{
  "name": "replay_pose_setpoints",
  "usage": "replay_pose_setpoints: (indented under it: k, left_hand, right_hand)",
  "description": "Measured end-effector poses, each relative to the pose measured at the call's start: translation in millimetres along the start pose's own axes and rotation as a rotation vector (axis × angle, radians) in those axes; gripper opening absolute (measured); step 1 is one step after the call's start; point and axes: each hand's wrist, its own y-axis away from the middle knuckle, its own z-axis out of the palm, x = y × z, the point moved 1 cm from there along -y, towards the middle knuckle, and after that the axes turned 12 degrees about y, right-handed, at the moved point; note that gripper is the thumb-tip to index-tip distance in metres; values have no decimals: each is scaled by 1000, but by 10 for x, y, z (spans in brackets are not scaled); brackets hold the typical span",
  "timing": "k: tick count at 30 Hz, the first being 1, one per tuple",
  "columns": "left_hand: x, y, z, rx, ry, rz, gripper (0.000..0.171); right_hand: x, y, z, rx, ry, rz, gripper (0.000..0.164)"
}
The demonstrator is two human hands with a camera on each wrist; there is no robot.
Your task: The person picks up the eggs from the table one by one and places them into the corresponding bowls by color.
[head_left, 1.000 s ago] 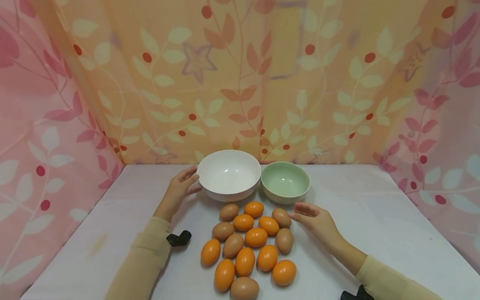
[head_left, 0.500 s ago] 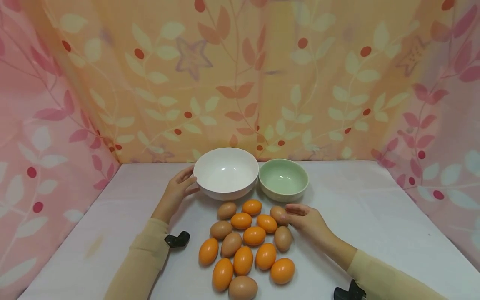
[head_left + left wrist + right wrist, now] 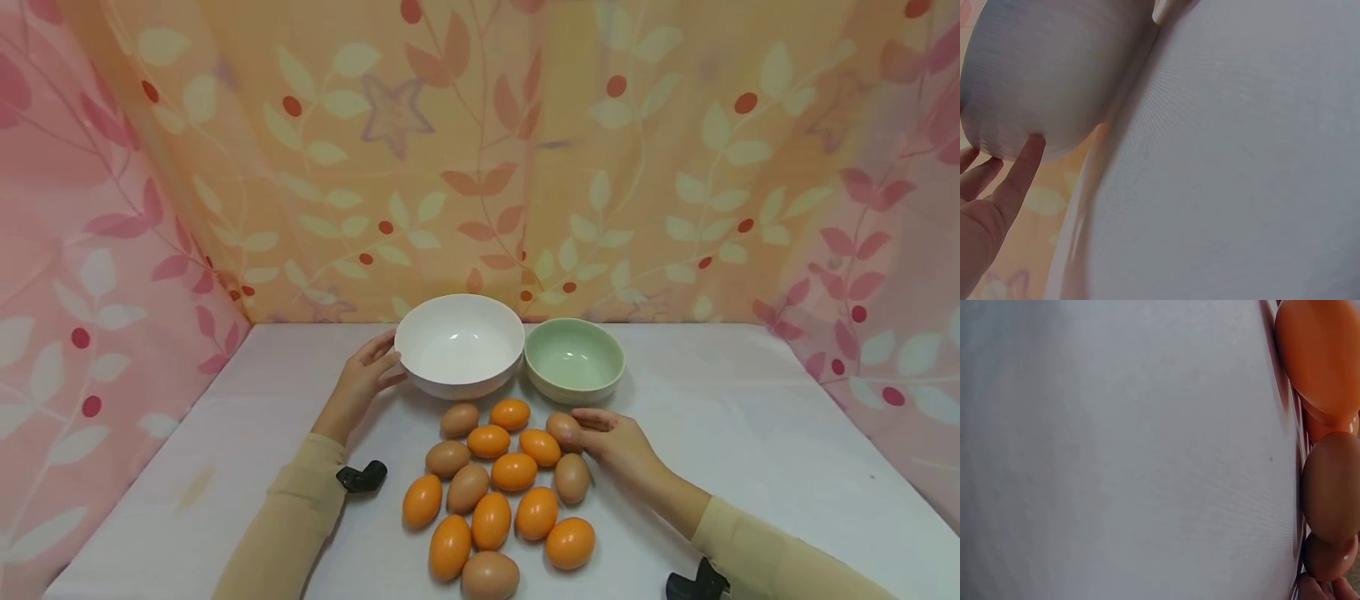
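Observation:
My left hand [image 3: 360,379] rests at the left side of the white bowl [image 3: 459,346]. In the left wrist view its fairly straight fingers [image 3: 1025,162] touch the outside of that bowl. A light green bowl [image 3: 573,358] stands right beside it. My right hand [image 3: 622,450] pinches a brown egg [image 3: 561,427] at the right of the egg group, the thumb in front and the fingers behind. From the right wrist, this brown egg [image 3: 1330,557] shows only partly, with fingertips [image 3: 1316,589] right against it.
Several orange eggs [image 3: 513,472] and several brown eggs [image 3: 491,575] lie close together on the white tablecloth [image 3: 750,433] in front of the bowls. A black strap piece [image 3: 362,477] sticks out from the left sleeve. A patterned curtain [image 3: 480,167] rises behind the table.
My right hand has moved left, from beside the brown egg to a grip on it. The left hand stays at the white bowl. The head view has shifted slightly.

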Motion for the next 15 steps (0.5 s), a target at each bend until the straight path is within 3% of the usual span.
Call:
replay_pose_setpoints:
  k: [15]
  left_hand:
    - [-22, -3, 5, 1, 11, 12, 56]
  right_hand:
    - [8, -14, -35, 2, 82, -21, 58]
